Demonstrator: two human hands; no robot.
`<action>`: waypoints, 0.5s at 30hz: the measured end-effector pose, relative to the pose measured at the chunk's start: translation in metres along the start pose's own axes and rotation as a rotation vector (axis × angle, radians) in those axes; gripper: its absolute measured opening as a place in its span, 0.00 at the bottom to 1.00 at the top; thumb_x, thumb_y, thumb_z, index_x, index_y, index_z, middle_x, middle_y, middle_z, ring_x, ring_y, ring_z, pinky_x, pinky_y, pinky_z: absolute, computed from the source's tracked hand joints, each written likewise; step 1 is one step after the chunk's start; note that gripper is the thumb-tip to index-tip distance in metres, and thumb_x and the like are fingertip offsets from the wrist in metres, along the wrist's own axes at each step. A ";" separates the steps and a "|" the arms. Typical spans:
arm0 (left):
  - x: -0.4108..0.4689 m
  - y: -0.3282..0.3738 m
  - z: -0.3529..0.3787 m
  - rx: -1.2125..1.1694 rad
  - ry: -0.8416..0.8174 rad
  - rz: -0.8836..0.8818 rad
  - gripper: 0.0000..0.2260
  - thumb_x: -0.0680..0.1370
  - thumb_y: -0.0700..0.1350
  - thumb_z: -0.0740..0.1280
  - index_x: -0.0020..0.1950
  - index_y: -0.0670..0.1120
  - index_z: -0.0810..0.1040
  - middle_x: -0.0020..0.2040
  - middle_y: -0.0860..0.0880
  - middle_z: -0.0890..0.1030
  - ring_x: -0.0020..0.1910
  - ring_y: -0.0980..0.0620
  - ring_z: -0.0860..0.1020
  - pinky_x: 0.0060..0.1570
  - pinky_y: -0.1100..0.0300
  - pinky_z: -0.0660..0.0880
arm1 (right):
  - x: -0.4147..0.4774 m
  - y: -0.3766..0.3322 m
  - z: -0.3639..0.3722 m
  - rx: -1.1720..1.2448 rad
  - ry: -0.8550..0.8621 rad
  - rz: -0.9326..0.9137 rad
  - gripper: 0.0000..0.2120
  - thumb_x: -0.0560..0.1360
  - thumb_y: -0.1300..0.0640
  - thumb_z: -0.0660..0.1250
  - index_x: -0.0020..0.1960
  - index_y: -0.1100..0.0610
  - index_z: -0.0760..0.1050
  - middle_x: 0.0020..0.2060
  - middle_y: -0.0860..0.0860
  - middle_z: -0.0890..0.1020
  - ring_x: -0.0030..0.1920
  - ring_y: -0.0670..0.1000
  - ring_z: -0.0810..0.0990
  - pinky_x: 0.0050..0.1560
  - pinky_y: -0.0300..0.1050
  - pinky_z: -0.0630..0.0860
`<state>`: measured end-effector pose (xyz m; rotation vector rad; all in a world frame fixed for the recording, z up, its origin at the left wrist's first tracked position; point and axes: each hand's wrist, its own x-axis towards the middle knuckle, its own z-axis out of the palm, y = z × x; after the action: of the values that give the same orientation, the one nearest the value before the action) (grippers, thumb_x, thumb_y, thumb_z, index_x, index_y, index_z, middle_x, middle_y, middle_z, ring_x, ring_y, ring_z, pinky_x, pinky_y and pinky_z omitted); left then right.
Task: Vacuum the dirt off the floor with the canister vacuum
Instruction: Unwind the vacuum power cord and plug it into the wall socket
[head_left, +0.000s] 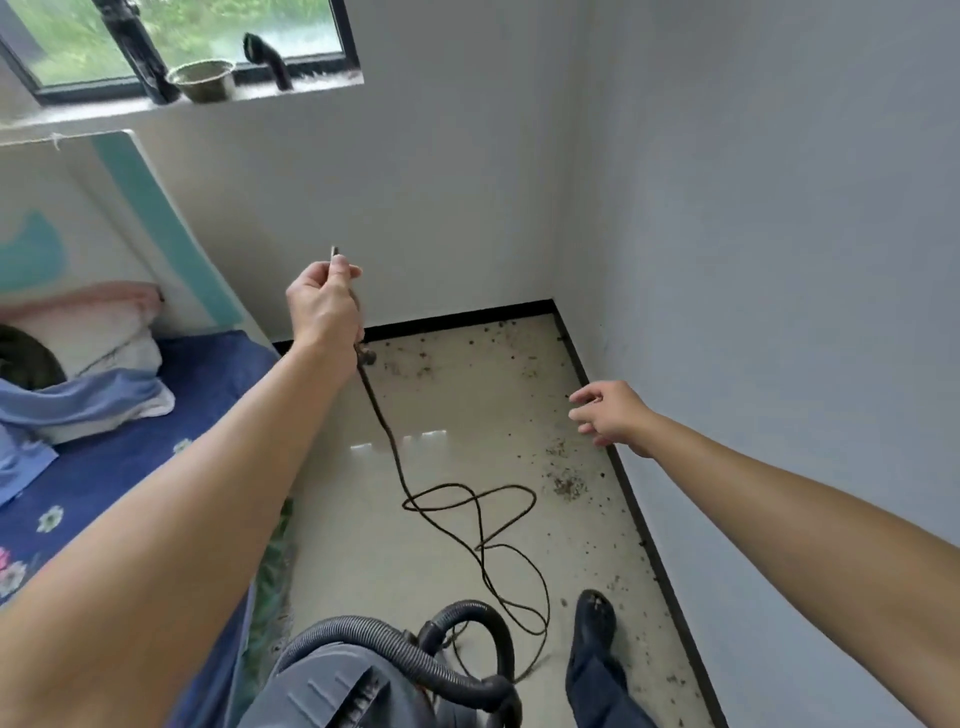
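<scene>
Head view: a narrow strip of pale floor (457, 525) runs between a bed (130, 441) with a blue floral sheet at the left of the frame and a grey wall (779, 260) at the right. A window (208, 36) sits at the upper left, with a metal bowl (203, 79) on its sill. Dirt (566, 483) lies scattered along the right baseboard and in the far corner.

The canister vacuum (337, 680) sits at the bottom centre, its ribbed hose (415, 654) looped over it, just beside the person's foot (595, 618). The left hand (324, 306), raised at centre frame, is closed around the plug (335, 254), whose prongs stick up above the fingers. The power cord (467, 519) hangs from it and coils loosely on the floor. The right hand (613, 415) hovers empty with fingers spread, near the right wall.

The step looks like plugging in. No socket shows here, so it needs finding first. Shaking out the coil would avoid a knot or a trip, and the prongs should go in straight, fingers kept behind them.
</scene>
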<state>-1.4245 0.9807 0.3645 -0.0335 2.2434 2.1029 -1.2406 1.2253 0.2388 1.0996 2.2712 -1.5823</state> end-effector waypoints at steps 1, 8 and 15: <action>0.011 0.001 0.005 0.004 0.004 0.011 0.13 0.83 0.48 0.59 0.40 0.47 0.74 0.27 0.49 0.65 0.19 0.55 0.60 0.20 0.65 0.57 | 0.018 -0.005 -0.002 -0.016 -0.027 0.003 0.04 0.78 0.63 0.69 0.52 0.57 0.78 0.44 0.54 0.80 0.39 0.54 0.79 0.36 0.46 0.75; 0.086 0.008 0.050 0.113 -0.103 0.048 0.13 0.83 0.48 0.61 0.40 0.46 0.78 0.24 0.52 0.64 0.21 0.54 0.58 0.20 0.67 0.56 | 0.134 -0.057 -0.026 -0.106 -0.153 -0.046 0.01 0.79 0.58 0.69 0.48 0.55 0.78 0.47 0.55 0.82 0.39 0.52 0.82 0.34 0.42 0.76; 0.108 0.016 0.077 0.355 -0.349 0.072 0.21 0.81 0.55 0.61 0.36 0.44 0.81 0.25 0.47 0.63 0.22 0.52 0.58 0.21 0.66 0.55 | 0.193 -0.136 -0.031 0.372 -0.458 0.268 0.35 0.81 0.34 0.52 0.61 0.65 0.76 0.54 0.63 0.84 0.49 0.59 0.86 0.48 0.50 0.81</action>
<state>-1.5301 1.0621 0.3684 0.4032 2.3780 1.5553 -1.4586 1.3202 0.2540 0.9374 1.5162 -1.9398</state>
